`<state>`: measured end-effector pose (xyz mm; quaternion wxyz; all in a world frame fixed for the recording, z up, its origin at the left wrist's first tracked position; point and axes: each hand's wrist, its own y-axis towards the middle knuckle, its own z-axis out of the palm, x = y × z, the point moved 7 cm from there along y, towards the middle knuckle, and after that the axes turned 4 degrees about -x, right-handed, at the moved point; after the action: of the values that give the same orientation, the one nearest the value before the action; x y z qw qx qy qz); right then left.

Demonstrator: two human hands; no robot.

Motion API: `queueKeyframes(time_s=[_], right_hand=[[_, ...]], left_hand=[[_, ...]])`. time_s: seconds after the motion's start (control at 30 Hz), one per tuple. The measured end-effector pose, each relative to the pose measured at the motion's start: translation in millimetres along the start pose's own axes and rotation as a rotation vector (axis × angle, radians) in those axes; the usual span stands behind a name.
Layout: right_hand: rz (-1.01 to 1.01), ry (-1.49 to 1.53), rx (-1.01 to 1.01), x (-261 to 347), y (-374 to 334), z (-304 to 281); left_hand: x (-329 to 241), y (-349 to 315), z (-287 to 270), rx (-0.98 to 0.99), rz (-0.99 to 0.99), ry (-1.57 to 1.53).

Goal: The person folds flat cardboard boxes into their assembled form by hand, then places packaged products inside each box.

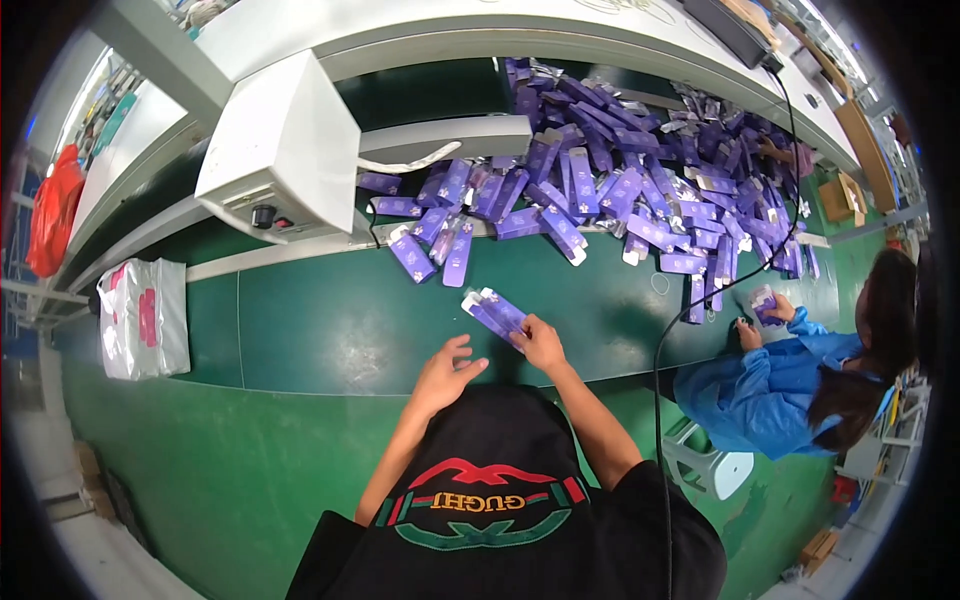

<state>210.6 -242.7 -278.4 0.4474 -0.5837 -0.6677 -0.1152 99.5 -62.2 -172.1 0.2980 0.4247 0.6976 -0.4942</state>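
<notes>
My right hand (541,344) is closed round the near end of a narrow purple carton (494,313). The carton slants away to the left above the green table, with pale flaps sticking out at its far end. I cannot tell whether it is one carton or two side by side. Just left of it, my left hand (450,374) is open, fingers apart and holding nothing. Beyond my hands, several loose purple cartons (411,256) lie at the near edge of a large pile of cartons (600,190).
A white box-shaped device (285,150) with a knob stands at the back left. A white plastic-wrapped package (146,318) sits at the table's left end. A black cable (657,420) hangs across the right side. A co-worker in a blue smock (770,390) holds a carton at the right.
</notes>
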Motion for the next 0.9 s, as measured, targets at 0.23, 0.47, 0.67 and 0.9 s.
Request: queueKeyframes(time_s=[0.23, 0.47, 0.67, 0.9], right_hand=[[-0.786, -0.07, -0.277, 118, -97, -30], [-0.709, 0.112, -0.157, 140, -108, -47], [-0.228, 0.399, 0.442, 130, -99, -20], [-0.147, 0.185, 0.033, 142, -97, -51]], left_hand=[[0, 22, -1, -0.209, -0.071, -0.644], [-40, 10, -20, -0.088, 0.243, -0.895], [-65, -1, -27, -0.043, 0.337, -0.76], [-80, 6, -30, -0.244, 0.299, -0.661]])
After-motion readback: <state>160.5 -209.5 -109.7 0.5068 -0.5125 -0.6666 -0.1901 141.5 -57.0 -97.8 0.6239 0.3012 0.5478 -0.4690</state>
